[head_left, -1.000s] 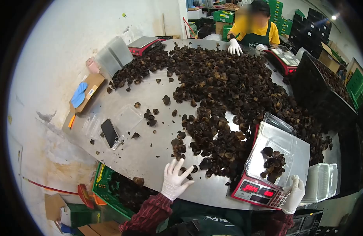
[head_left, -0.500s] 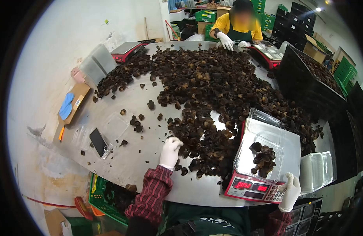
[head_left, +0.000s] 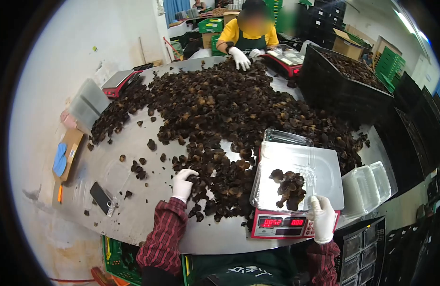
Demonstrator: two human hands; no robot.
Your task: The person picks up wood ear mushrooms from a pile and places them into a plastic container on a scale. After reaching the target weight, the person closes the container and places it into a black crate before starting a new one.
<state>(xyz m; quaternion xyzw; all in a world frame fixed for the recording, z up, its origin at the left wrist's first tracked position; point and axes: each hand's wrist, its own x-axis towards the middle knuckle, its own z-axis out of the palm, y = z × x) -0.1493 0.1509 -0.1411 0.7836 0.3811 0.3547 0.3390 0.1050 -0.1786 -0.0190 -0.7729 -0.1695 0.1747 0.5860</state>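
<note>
White gloves cover both hands. My left hand (head_left: 183,184) is at the near left edge of the pile of dark dried fungus (head_left: 205,100), its fingers curled against some pieces; what they grip is too small to make out. On the red scale (head_left: 296,183) lies a clear plastic tray with a small heap of dark pieces (head_left: 291,190) in it. My right hand (head_left: 323,219) is at the scale's near right corner, fingers bent at the tray's edge. Red digits glow on the scale's display (head_left: 281,222).
Across the table (head_left: 153,209), a person in yellow has gloved hands at the pile. Clear trays (head_left: 367,188) stand right of the scale, a large black crate (head_left: 343,81) behind. A phone (head_left: 101,197) lies left; green crates sit below.
The view has swung right, so the table's things appear further left. My right hand has moved from beside the keypad up to the tray's edge. My left hand stays at the pile.
</note>
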